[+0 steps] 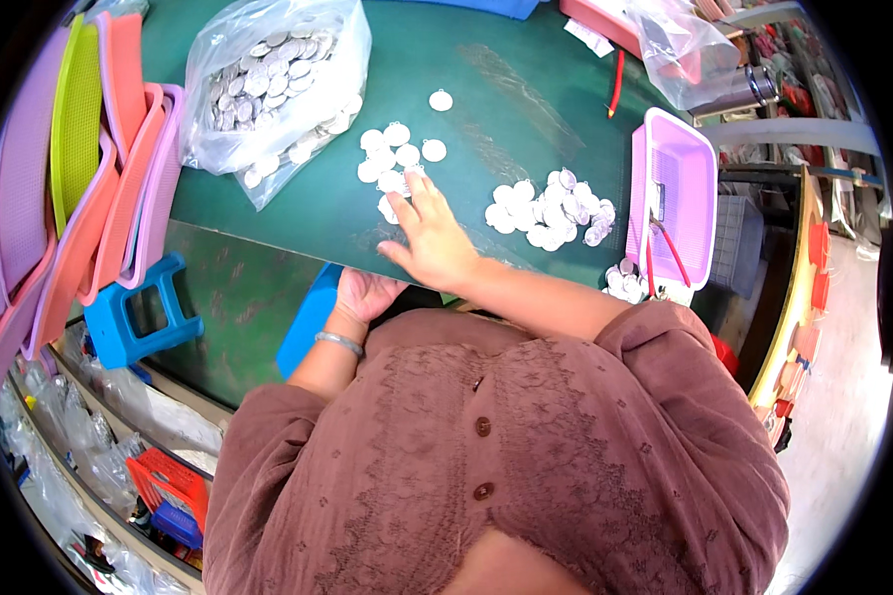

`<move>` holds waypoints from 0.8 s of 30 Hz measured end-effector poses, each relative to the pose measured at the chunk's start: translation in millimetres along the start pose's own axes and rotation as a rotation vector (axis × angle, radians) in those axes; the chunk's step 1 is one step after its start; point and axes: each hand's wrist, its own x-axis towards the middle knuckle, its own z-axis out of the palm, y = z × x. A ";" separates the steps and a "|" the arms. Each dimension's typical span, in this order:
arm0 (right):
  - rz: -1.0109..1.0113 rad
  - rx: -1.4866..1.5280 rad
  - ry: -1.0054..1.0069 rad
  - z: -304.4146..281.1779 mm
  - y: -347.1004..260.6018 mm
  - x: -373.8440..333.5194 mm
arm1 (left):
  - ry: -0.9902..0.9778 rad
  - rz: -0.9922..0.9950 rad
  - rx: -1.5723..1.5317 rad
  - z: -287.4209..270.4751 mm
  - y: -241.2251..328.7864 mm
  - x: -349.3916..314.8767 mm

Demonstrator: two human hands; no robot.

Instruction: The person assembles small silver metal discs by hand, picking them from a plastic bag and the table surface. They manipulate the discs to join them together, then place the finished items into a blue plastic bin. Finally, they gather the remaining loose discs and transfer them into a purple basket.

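Discs (408, 156) lie beneath and just beyond the spread, ungrasping fingers (430, 201) of the right hand (435, 243), so a light, flat-fingered drag would likely guide them to the left hand (365, 294), loosely cupped and apparently holding nothing at the worktop (397, 45) edge.

Discs (397, 134) were flat, round and bright white, several with a small loop tab at the rim. A loose cluster (408, 155) lay on the green tabletop (407, 50), toward its near edge; some touched or slightly overlapped, others stood just apart. One single disc (441, 100) lay flat beyond the cluster, separate from it. A second batch (554, 210), to the right, was heaped unevenly: pieces overlapped, some looked tilted, some greyer. Surface detail was washed out by glare.
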 end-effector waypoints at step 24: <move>-0.117 -0.136 -0.028 18.4 -5.9 -21.5 | -0.252 -0.070 -0.310 2.8 -15.7 -0.9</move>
